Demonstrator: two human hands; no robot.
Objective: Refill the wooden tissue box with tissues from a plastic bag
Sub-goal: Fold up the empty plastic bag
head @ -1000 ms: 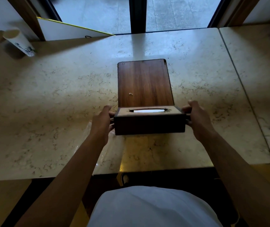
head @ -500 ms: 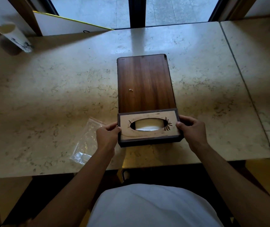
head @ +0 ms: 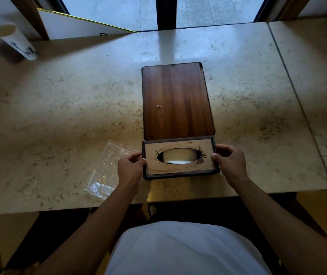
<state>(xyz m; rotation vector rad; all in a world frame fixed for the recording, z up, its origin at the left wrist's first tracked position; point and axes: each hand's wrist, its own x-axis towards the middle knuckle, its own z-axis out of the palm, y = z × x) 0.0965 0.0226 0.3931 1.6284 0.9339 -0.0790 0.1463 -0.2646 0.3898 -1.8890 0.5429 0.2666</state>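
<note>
Dark wood frames the tissue box (head: pixel 180 158), which lies flat near the front edge of a marble table (head: pixel 59 116), its pale top panel facing up with an oval opening through which white tissues (head: pixel 179 155) show. The left hand (head: pixel 131 167) grips the box's left end, thumb on the top panel; the right hand (head: pixel 229 163) grips the right end in the same way. A wooden board (head: pixel 176 101) lies flat directly behind the box, its near edge touching the box. A clear plastic bag (head: pixel 107 171), crumpled and apparently empty, lies on the table just left of the box, partly under the left wrist. A pale cylindrical cup (head: pixel 16 41) stands at the far left corner.
</note>
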